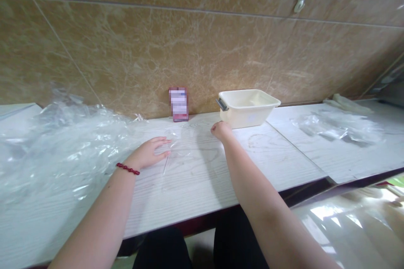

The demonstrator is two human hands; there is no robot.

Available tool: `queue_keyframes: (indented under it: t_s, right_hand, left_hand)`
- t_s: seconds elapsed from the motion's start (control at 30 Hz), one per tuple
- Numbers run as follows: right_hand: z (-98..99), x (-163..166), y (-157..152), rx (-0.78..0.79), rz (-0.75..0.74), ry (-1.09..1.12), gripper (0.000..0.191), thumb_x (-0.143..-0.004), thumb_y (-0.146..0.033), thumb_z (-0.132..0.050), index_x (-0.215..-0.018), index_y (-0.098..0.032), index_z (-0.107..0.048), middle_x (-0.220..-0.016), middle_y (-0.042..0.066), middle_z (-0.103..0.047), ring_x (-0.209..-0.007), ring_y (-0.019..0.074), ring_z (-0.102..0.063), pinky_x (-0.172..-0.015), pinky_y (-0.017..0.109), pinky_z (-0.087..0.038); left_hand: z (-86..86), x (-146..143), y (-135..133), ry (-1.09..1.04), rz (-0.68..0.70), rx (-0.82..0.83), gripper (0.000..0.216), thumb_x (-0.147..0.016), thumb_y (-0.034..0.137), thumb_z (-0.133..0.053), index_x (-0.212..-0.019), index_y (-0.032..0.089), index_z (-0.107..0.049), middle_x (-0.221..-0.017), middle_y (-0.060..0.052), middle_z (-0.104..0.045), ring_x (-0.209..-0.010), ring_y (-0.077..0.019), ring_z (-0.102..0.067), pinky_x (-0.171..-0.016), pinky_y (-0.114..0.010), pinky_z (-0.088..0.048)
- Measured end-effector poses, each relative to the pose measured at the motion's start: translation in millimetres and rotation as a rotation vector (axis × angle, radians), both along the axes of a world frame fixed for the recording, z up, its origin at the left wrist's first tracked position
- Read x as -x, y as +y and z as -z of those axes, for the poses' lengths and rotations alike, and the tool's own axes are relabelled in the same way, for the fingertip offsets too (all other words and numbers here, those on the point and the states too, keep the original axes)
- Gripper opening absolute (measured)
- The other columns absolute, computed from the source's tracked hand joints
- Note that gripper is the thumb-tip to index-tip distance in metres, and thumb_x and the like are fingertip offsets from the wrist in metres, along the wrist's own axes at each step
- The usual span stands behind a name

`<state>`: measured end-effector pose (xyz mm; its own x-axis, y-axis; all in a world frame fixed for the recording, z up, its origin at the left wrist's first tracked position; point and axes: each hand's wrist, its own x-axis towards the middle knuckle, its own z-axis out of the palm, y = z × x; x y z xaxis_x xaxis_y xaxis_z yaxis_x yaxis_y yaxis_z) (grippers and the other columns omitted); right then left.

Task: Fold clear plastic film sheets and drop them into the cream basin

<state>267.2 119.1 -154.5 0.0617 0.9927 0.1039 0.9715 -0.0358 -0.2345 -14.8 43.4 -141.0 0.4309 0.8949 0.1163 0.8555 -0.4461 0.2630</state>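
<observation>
Clear plastic bag [176, 151] is lying flat on the white worktop [195, 193], right in front of the person, with a thin white strip along one side. The left hand [148, 153] is resting flat on the bag's left part, fingers stretched out and close together, pressing down and gripping nothing. A red bead bracelet [127, 169] is sitting on that wrist. The right hand [221, 130] is reaching farther out, curled into a loose fist just in front of the cream plastic tub [248, 107]; I cannot tell whether its grip is closing on anything (the fingers are tucked under, out of sight). The tub is standing against the brown marble wall [202, 46] and has a grey handle on its left end. A small purple box [178, 104] is standing upright at the wall, just left of the tub. A big heap of crinkly clear plastic [63, 143] is filling the left side of the worktop. More clear bags [337, 128] are lying on the next worktop to the right.
</observation>
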Motion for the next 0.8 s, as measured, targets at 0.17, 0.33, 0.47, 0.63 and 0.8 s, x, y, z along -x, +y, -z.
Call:
queue_keyframes:
  t_s: [0.17,0.33,0.47,0.63,0.8]
  right_hand:
    - [-6.3,6.5,-3.5,-0.101,-0.126,0.062,0.024,-0.077,-0.025,-0.038,-0.090,-0.016,-0.057,-0.087,0.010,-0.060,-0.081,0.0174,-0.055,-0.069,0.025,-0.039]
    - [-10.4,5.2,-7.8,-0.039,-0.211,0.194,0.040,-0.069,-0.042,-0.052,-0.102,-0.019,-0.046,-0.081,0.004,-0.060,-0.072,0.0136,-0.055,-0.061,0.021,-0.038]
    - [-9.4,2.1,-9.6,0.021,-0.255,0.214,0.048,-0.061,-0.027,-0.060,-0.105,-0.019,-0.044,-0.079,0.002,-0.060,-0.069,0.0125,-0.055,-0.058,0.019,-0.038]
    - [-11.7,5.3,-12.6,-0.047,-0.395,0.277,0.045,-0.061,-0.014,-0.054,-0.105,-0.018,-0.043,-0.069,-0.001,-0.061,-0.068,0.0113,-0.055,-0.060,0.018,-0.038]
    - [-14.2,14.2,-17.6,-0.082,-0.516,0.342,0.046,-0.061,-0.016,-0.057,-0.104,-0.018,-0.042,-0.066,-0.003,-0.060,-0.064,0.0090,-0.055,-0.060,0.017,-0.037]
  left_hand:
    - [-0.6,-4.2,-0.1,-0.044,0.007,-0.060,0.052,-0.073,0.054,-0.037,-0.111,0.020,-0.051,-0.117,-0.004,-0.048,-0.107,-0.0174,-0.042,-0.094,-0.028,-0.032]
    - [2.8,-10.5,2.3,-0.116,0.079,-0.167,0.041,-0.076,0.044,-0.039,-0.104,0.018,-0.055,-0.106,-0.005,-0.055,-0.099,-0.0163,-0.048,-0.091,-0.029,-0.035]
    - [1.6,-25.0,-0.7,-0.202,0.016,-0.182,0.035,-0.076,0.039,-0.041,-0.099,0.018,-0.057,-0.099,-0.005,-0.057,-0.088,-0.0156,-0.052,-0.083,-0.029,-0.040]
    - [-12.4,-59.6,-0.9,-0.408,-0.184,-0.134,0.033,-0.073,0.035,-0.044,-0.099,0.017,-0.055,-0.088,-0.005,-0.059,-0.074,-0.0134,-0.054,-0.069,-0.025,-0.044]
    - [-18.2,-96.3,16.7,-0.594,-0.330,0.150,0.041,-0.071,0.033,-0.047,-0.109,0.017,-0.046,-0.076,-0.005,-0.059,-0.066,-0.0139,-0.056,-0.062,-0.026,-0.045]
